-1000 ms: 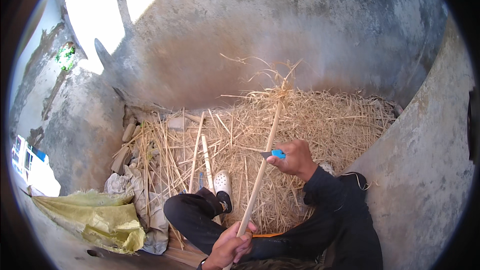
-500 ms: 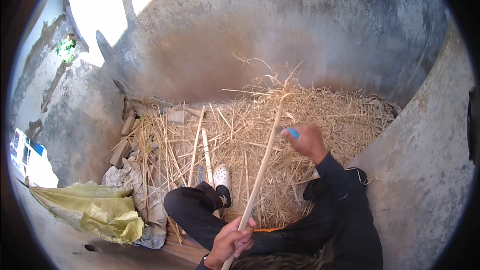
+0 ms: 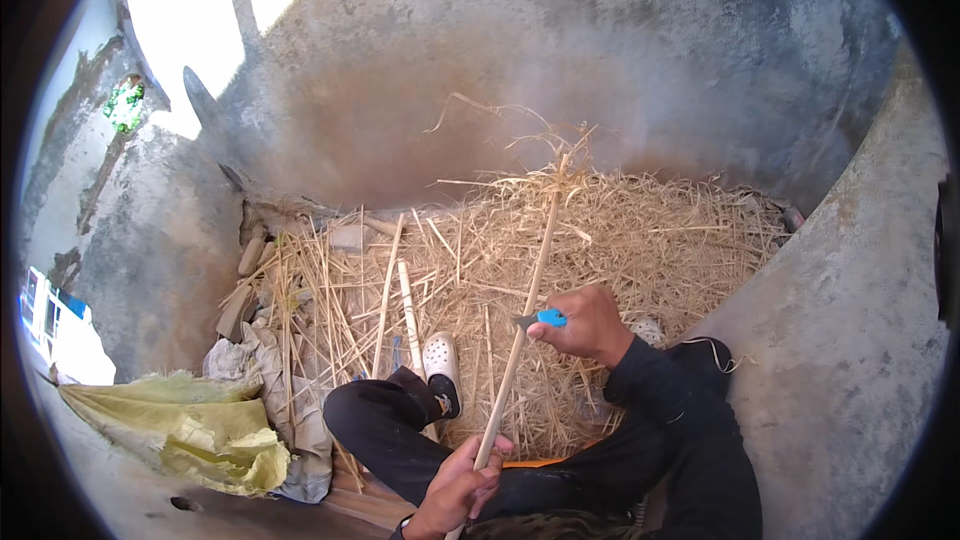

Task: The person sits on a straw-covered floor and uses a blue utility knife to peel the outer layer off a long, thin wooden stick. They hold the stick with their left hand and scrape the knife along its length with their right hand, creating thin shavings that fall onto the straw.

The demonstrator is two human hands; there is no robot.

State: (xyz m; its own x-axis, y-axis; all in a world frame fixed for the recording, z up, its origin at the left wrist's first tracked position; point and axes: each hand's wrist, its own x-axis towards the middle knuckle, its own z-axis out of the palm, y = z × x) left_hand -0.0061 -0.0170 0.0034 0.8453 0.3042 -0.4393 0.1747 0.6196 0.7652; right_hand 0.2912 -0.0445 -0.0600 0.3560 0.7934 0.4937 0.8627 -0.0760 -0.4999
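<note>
A long, pale wooden stick (image 3: 535, 280) slants up from my lap, its far end frayed into curled shavings (image 3: 558, 162). Around its lower part my left hand (image 3: 460, 488) is closed, near my bent knee. My right hand (image 3: 590, 328) grips a blue-handled knife (image 3: 550, 318), whose short dark blade lies against or right beside the stick about midway along. Whether the blade bites into the wood is too small to tell.
Straw-like shavings (image 3: 660, 240) cover the floor toward the concrete wall (image 3: 600, 60). Loose sticks (image 3: 410, 305) lie to the left, near my white clog (image 3: 441, 355). A yellowish sack (image 3: 180, 430) slumps at the lower left.
My right hand has come down and toward me along the stick with the knife, from its upper part to about the middle. My left hand keeps its hold.
</note>
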